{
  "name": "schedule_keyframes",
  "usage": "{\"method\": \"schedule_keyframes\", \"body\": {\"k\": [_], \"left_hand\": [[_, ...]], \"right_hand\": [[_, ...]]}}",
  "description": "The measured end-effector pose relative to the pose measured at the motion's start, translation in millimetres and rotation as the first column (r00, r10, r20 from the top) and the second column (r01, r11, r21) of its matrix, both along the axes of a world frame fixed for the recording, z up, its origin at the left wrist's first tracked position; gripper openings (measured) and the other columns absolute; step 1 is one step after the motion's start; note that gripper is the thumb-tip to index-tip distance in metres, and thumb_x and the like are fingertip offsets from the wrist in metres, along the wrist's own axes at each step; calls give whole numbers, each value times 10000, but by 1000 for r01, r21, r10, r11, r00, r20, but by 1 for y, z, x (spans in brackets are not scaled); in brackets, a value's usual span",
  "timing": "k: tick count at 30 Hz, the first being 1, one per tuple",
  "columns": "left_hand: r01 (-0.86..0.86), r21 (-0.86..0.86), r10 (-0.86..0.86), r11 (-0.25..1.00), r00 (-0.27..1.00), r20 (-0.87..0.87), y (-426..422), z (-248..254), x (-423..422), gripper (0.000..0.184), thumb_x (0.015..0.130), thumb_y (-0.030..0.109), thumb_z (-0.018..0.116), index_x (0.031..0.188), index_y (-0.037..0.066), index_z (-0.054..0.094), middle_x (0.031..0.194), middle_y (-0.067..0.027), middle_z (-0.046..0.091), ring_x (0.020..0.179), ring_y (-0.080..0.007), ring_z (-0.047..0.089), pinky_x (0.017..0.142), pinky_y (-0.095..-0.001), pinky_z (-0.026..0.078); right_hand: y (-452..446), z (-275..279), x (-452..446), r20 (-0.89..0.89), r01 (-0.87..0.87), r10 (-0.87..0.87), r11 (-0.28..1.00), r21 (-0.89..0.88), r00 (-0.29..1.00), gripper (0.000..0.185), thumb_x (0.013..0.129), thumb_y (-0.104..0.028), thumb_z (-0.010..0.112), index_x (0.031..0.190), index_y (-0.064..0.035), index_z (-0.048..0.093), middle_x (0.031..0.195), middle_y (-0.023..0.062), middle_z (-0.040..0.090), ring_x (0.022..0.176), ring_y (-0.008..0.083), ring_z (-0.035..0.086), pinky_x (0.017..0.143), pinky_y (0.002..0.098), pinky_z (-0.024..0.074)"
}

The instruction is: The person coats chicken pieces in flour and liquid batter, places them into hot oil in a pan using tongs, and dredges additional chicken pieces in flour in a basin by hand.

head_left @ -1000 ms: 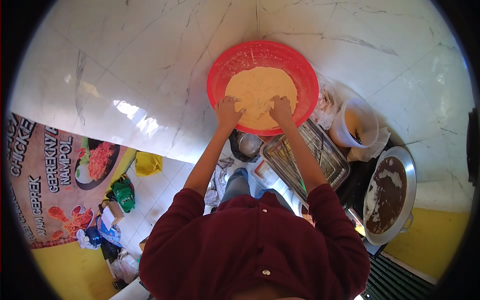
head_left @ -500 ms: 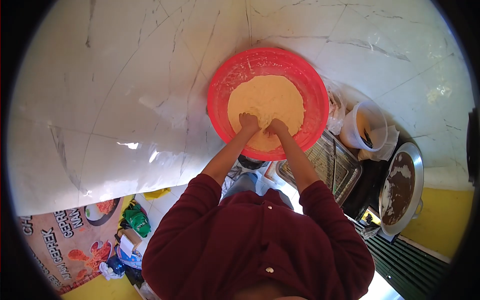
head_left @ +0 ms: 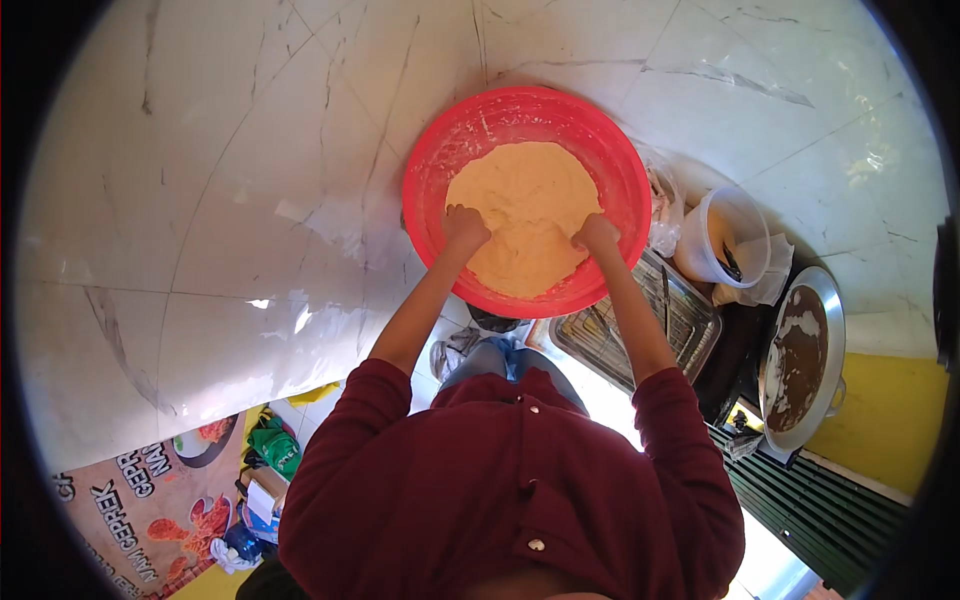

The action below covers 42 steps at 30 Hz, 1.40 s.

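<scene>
A large red basin holds a wide bed of pale yellow flour, with a shallow hollow and a few lumps in its middle. At the left side of the flour is my left hand, its fingers curled down into it. Opposite, my right hand is closed at the right side of the flour, near the basin wall. The fingertips of both hands are partly hidden by flour and by the hands themselves. A gap of flour lies between the hands.
Right of the basin stand a metal tray with a wire rack, a clear plastic tub, plastic bags and a wide pan of dark brown contents. Tiled walls rise behind the basin. A printed banner is at lower left.
My hands have moved apart, from close together in the near middle of the flour out to its left and right sides. The flour between them now shows a broader, rougher hollow.
</scene>
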<state>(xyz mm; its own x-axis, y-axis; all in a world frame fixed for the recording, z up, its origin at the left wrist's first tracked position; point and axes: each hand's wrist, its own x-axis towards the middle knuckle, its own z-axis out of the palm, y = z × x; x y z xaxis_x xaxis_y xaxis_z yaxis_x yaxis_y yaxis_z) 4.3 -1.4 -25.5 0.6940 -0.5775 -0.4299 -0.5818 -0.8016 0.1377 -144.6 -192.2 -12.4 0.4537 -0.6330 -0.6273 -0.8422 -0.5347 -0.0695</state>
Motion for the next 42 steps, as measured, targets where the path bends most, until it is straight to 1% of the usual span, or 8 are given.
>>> {"method": "schedule_keyframes", "body": {"k": [2,8,14,16,20,23,28,42], "left_hand": [[39,16,-42,999,965,259,1,-4,-20,361,638,377,663,885,113,671,935,-82,602,982,-218,485,852,-356,308],[279,285,-356,917,894,272,-23,-64,-66,339,651,319,645,926,124,660,982,-90,573,1002,-222,470,847,-331,315],[56,66,-46,996,988,-149,-11,-24,-51,501,616,469,665,959,105,655,1035,-107,584,1090,-264,440,892,-405,321],[-68,-114,-20,991,774,-633,4,-37,-25,554,645,516,633,1004,93,635,1127,-126,547,1144,-312,400,926,-442,321],[-40,-56,6,998,855,-518,24,-39,-9,559,672,561,603,915,62,664,1041,-141,597,1144,-294,428,921,-460,325],[-120,18,122,993,982,-143,29,-21,-16,530,696,520,589,988,82,639,1118,-132,552,1135,-316,405,938,-440,301],[132,114,-141,985,987,76,16,-13,-33,603,602,561,657,974,87,641,1091,-88,552,1079,-275,425,868,-410,318],[224,128,-221,966,975,-40,-9,-34,-53,610,529,530,718,968,112,647,1059,-88,573,1086,-266,421,874,-395,305]], "right_hand": [[8,-37,-2,-25,-178,180,923,-342,983,310,592,-266,715,856,-109,672,902,47,656,864,195,624,610,315,484],[63,-35,13,-165,-409,387,903,-129,907,389,581,-274,734,927,-113,654,978,65,639,912,208,608,631,342,487],[43,-52,18,111,-556,546,802,218,830,290,600,-284,698,791,-68,672,768,91,650,787,229,628,601,344,461],[23,-57,10,179,-221,147,823,523,973,251,629,-244,668,722,-13,643,673,156,629,596,242,616,489,364,446],[-5,-54,0,144,-206,149,784,585,978,196,680,-206,613,689,-11,630,602,146,599,512,248,575,449,356,423],[-3,-50,-3,135,-423,405,892,161,904,162,699,-183,600,730,-27,636,581,114,580,521,242,563,505,329,448],[31,-38,-9,74,-269,311,900,-342,948,269,716,-220,576,941,-82,627,1075,131,541,1026,272,478,799,406,413],[49,-51,2,20,-419,420,907,-44,907,434,554,-357,743,877,-80,653,907,117,619,849,253,579,710,354,461]]}}
